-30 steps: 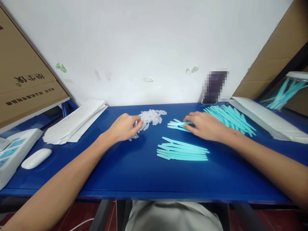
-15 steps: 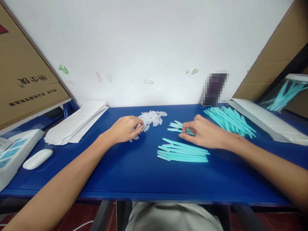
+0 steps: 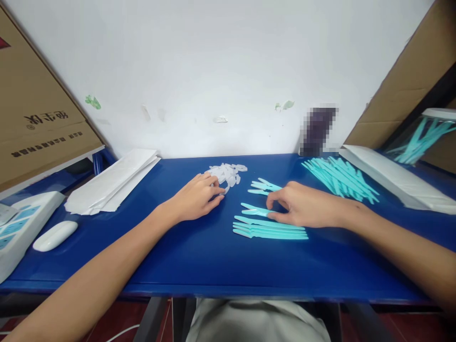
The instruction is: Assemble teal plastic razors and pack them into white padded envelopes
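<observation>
My left hand (image 3: 200,197) is at the near side of a pile of small translucent white caps (image 3: 225,174). Its fingers are bent, with thumb and forefinger slightly apart at a loose cap. To the right, my right hand (image 3: 294,205) pinches a teal eyebrow razor (image 3: 253,210) between thumb and forefinger, at the top of a near-parallel row. Under it lie several more teal razors (image 3: 270,231), handles pointing right. Just beyond the hand is a small group of razors (image 3: 261,186), partly hidden by the fingers.
A large heap of teal razors (image 3: 340,178) lies at the back right, by a long white box (image 3: 399,178). A clear tub (image 3: 423,137) holds more razors. White paper bags (image 3: 112,183), a white oval case (image 3: 56,236) and a white tray (image 3: 26,223) are on the left.
My left hand has moved right and slightly nearer along the caps. My right hand has come down from the far razor group to the top razor of the near row and pinches it.
</observation>
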`<action>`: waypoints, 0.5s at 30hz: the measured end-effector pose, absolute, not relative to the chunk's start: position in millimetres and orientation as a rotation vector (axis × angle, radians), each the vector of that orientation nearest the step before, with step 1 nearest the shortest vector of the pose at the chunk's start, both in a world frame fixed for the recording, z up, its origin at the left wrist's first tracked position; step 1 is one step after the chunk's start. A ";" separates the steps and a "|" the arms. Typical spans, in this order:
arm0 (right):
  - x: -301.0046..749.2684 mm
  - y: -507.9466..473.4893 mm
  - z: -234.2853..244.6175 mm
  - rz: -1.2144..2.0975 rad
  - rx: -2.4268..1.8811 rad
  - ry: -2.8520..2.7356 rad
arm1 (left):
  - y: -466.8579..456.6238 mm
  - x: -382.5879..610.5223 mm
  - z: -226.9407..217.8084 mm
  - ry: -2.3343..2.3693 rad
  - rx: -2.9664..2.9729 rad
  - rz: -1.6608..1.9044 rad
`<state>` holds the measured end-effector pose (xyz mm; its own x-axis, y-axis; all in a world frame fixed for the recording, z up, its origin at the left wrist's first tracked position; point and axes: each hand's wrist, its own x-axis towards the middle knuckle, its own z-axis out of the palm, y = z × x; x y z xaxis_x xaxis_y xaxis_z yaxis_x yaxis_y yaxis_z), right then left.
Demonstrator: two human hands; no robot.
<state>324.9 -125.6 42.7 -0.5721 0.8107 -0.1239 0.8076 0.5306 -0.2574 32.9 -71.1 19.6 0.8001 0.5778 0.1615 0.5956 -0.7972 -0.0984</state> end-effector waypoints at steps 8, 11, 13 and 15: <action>323.0 -124.1 42.6 0.360 -1.418 -2.751 | -70.4 34.6 16.2 -0.900 -2.894 -0.236; 323.3 -123.6 40.9 0.344 -1.389 -2.730 | -69.1 33.2 16.3 -0.899 -2.894 -0.237; 323.6 -123.0 38.7 0.298 -1.360 -2.702 | -69.2 33.6 16.3 -0.901 -2.893 -0.254; 323.6 -122.3 35.9 0.228 -1.337 -2.691 | -70.0 34.8 16.5 -0.899 -2.893 -0.278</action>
